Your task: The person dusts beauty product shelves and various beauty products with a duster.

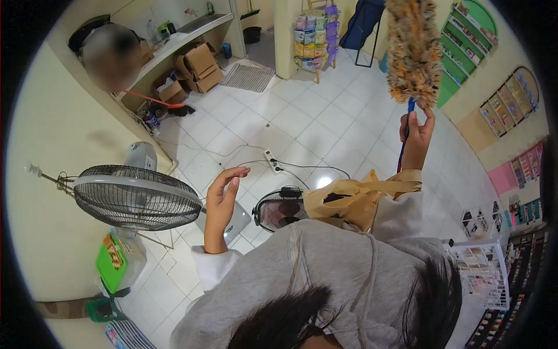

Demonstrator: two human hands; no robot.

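My right hand (418,132) is closed around the thin blue handle of a feather duster (414,55). The duster points up, its brown and orange feathers fluffed out above my fingers. From my right forearm hangs a tan cloth bag (349,198) with its strap over the sleeve. My left hand (221,196) is raised with fingers loosely stretched and the thumb apart, holding nothing. Nearest to it stands a grey fan (136,198), whose round cage is to the left of the hand. A second, smaller dark fan (282,210) is partly hidden behind the bag and my chest.
A power strip (272,161) with cables lies on the white tiled floor. Cardboard boxes (200,67) sit below a counter, near a broom (183,109) and another person's head. Snack rack (314,41), green wall shelf (468,38) and white wire basket (482,273) stand around.
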